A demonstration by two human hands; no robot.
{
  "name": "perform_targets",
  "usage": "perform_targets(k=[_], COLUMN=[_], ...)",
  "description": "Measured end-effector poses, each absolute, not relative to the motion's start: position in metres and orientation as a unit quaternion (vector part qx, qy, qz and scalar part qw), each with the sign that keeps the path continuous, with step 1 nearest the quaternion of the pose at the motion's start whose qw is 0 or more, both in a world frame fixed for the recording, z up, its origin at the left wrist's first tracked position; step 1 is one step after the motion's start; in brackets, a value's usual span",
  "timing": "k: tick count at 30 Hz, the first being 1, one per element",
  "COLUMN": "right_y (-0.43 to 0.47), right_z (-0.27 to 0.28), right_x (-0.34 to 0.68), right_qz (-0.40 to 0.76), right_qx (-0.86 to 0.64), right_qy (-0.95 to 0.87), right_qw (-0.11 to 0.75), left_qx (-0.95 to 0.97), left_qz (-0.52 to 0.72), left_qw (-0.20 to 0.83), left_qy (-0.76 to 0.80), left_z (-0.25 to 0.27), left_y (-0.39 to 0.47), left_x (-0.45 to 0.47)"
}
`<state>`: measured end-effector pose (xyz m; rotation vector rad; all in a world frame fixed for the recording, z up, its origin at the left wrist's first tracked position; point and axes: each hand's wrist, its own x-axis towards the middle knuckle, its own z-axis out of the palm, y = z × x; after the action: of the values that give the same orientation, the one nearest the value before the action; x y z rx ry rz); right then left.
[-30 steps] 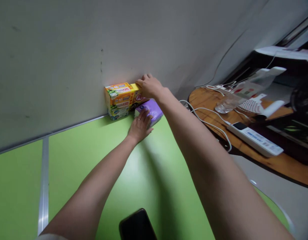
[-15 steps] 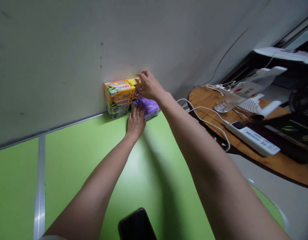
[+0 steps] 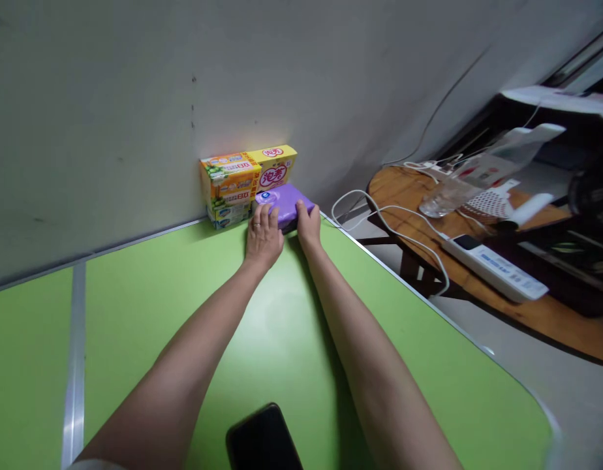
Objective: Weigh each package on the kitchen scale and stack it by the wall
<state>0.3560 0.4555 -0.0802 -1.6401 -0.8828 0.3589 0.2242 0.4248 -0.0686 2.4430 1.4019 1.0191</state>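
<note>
A purple tissue pack [image 3: 288, 196] with a small blue logo lies against the boxes at the back of the green table. My left hand [image 3: 265, 241] presses on its front left corner, fingers bent over the edge. Around the pack's right end my right hand [image 3: 309, 225] is closed, thumb on top; its other fingers are partly hidden. Left of the pack, an orange and yellow box [image 3: 231, 179] rests on a smaller greenish box [image 3: 231, 215]. A yellow box [image 3: 275, 171] with a red emblem stands behind the pack, by the wall.
The green table [image 3: 174, 294] meets a grey wall [image 3: 110, 130]. A black phone [image 3: 265, 437] lies near me. On the right, a wooden table [image 3: 404, 196] carries a white power strip [image 3: 494, 267], cables and a clear plastic holder [image 3: 497, 170].
My right hand has left the top of the yellow box and come down onto the purple tissue pack's right end. The left hand stays at the pack's front left.
</note>
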Motion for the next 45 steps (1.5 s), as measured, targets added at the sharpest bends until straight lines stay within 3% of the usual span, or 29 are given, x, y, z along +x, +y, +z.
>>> perform_targets(k=[19,24,28,33,37,40,45], right_y=[0.452,0.414,0.356,0.277,0.235,0.213,0.199], right_z=[-0.080,-0.069,-0.055,-0.017,0.024,0.051,0.060], right_x=[0.357,0.337,0.307,0.241,0.158,0.083,-0.035], right_qz=[0.182,0.178,0.241,0.419,0.570,0.625,0.657], right_qx=[-0.685,-0.697,-0.692,-0.602,-0.428,-0.316,-0.239], right_qy=[-0.384,-0.334,-0.340,-0.449,-0.635,-0.688,-0.700], right_qw=[0.592,0.609,0.590,0.510,0.298,0.191,0.149], left_qx=[0.792,0.756,0.753,0.776,0.755,0.708,0.613], left_qz=[0.384,0.393,0.349,0.302,0.258,0.286,0.388], left_qw=[0.090,0.181,0.252,0.281,0.389,0.427,0.386], left_qy=[0.465,0.492,0.497,0.476,0.461,0.485,0.570], left_z=[-0.072,-0.066,-0.052,-0.015,0.024,0.044,0.040], left_y=[0.426,0.400,0.356,0.275,0.201,0.153,0.110], left_x=[0.222,0.200,0.147,0.032,-0.060,-0.117,-0.208])
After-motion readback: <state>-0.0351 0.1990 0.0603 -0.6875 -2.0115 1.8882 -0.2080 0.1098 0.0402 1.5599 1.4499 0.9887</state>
